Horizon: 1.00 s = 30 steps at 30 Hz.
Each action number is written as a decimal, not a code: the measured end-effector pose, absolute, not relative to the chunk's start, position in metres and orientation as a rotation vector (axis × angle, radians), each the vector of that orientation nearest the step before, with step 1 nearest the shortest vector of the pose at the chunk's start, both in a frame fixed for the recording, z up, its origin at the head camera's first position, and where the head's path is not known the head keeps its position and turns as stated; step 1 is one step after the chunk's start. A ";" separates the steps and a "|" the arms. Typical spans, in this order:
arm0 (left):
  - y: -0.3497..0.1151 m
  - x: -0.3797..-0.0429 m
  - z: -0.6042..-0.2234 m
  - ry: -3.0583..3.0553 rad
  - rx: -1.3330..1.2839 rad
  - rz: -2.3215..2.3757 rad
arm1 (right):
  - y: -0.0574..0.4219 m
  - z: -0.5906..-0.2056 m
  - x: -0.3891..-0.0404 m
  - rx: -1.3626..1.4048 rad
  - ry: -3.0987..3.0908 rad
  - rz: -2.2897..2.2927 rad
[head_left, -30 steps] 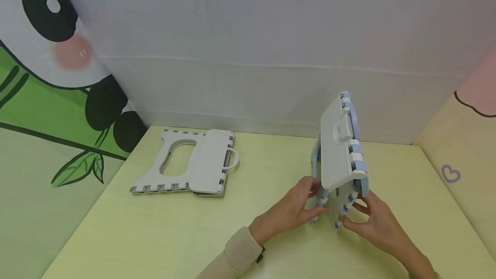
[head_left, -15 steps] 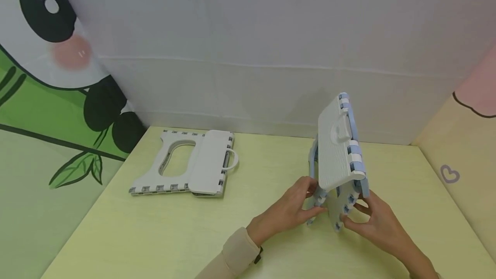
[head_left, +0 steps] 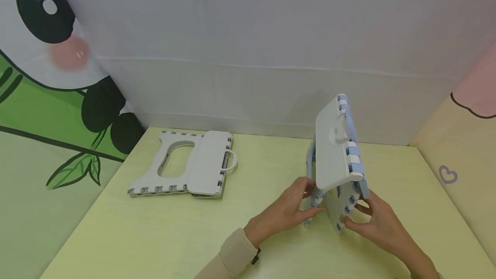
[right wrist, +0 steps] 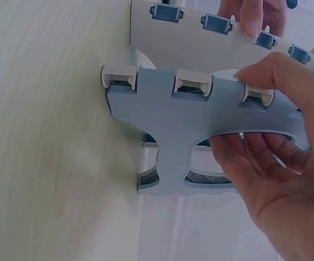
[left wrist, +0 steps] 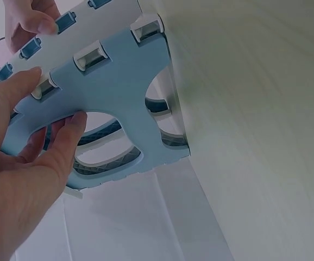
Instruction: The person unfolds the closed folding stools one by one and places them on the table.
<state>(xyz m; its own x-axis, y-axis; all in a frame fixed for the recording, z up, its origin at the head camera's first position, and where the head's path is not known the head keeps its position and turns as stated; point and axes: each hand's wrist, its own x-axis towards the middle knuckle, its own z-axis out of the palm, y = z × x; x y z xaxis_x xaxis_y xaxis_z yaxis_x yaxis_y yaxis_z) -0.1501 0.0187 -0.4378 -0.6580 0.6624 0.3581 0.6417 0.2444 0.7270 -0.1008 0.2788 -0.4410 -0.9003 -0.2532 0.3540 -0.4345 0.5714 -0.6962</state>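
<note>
A white and blue folding step stool [head_left: 334,152] stands on the table at the right, partly unfolded, its top folded into a steep peak. My left hand [head_left: 284,208] grips its left leg panel. In the left wrist view, the fingers go through the cutout of that blue panel [left wrist: 119,70] while the thumb lies on its hinged edge. On the opposite side, my right hand [head_left: 377,223] holds the right leg panel [right wrist: 173,125] the same way, thumb on the edge and fingers in the opening. A gap shows between the two panels.
A second folding stool [head_left: 209,162], all white with a loop handle [head_left: 232,160], lies folded flat at the left of the pale yellow table [head_left: 193,236]. A white cloth wall [head_left: 248,81] rises behind the table's back edge.
My left hand has shifted slightly left with its leg panel, so the stool's two leg panels stand a little further apart. The top tilts slightly more to the left. My right hand hardly moves.
</note>
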 end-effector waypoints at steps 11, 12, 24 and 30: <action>0.017 -0.150 -0.437 2.459 1.263 1.415 | 0.283 -0.441 -0.102 0.606 -2.564 1.257; 0.016 -0.150 -0.437 2.459 1.263 1.417 | 0.284 -0.441 -0.102 0.605 -2.567 1.256; 0.012 -0.151 -0.437 2.447 1.276 1.438 | 0.287 -0.439 -0.103 0.614 -2.584 1.263; 0.011 -0.151 -0.437 2.434 1.256 1.440 | 0.289 -0.438 -0.103 0.599 -2.615 1.263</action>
<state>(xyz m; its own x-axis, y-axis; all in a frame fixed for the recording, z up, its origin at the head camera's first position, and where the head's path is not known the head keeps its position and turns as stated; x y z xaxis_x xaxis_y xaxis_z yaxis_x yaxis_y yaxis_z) -0.1514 0.0109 -0.4371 -0.6694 0.6602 0.3407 0.6165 0.2377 0.7506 -0.1032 0.2891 -0.4375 -0.9035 -0.2790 0.3254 -0.4283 0.5592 -0.7098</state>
